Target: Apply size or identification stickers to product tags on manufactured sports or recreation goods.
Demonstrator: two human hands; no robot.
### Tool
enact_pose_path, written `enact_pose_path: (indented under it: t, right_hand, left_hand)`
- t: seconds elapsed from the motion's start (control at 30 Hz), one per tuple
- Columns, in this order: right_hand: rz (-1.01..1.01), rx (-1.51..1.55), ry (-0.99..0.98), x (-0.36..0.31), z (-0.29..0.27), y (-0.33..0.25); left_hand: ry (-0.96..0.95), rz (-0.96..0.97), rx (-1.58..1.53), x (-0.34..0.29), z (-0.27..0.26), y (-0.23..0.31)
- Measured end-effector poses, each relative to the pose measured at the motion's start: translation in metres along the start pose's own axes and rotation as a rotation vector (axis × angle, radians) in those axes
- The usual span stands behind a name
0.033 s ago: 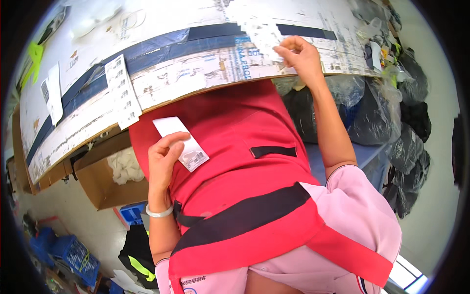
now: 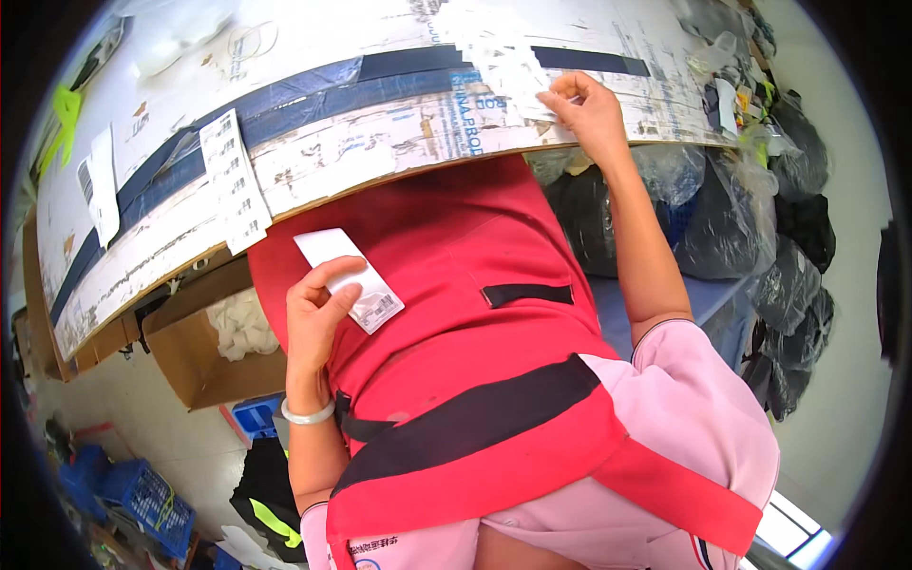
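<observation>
My left hand [image 2: 321,302] is closed, thumb and forefinger pinching a white paper label [image 2: 356,290] with a small barcode at its lower end. It hangs tilted in front of my red apron [image 2: 446,237]. My right hand [image 2: 591,112] reaches over the near edge of the table [image 2: 380,157]. Its thumb and forefinger are pressed together at the lower right edge of a strip of white labels [image 2: 503,66] lying on the tabletop. What exactly sits between those fingertips is partly hidden.
Another label strip [image 2: 233,180] hangs slightly over the table edge, with a barcoded slip [image 2: 100,185] farther left. Below on the left stands an open cardboard box [image 2: 195,356] holding white material. Dark bags in clear plastic [image 2: 722,228] crowd the right side. A blue basket [image 2: 152,508] is lower left.
My right fingertips have shifted very slightly to the right at the label strip's edge. My left hand keeps its grip on the label.
</observation>
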State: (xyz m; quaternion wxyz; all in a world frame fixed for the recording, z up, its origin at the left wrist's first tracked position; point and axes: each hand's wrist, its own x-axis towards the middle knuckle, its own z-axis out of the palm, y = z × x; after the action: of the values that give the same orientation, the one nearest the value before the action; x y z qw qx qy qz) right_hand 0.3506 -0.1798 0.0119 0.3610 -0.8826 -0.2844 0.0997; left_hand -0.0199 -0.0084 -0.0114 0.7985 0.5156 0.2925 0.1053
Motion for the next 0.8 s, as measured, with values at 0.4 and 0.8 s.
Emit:
enact_pose_path:
  t: [0.4, 0.8]
  right_hand:
    - [-0.082, 0.332, -0.720, -0.083, 0.061, -0.102]
    - [0.097, 0.648, -0.917, -0.114, 0.113, -0.124]
  left_hand:
    - [0.019, -0.061, 0.024, 0.003, 0.002, -0.003]
    - [0.026, -0.044, 0.019, 0.002, -0.003, -0.004]
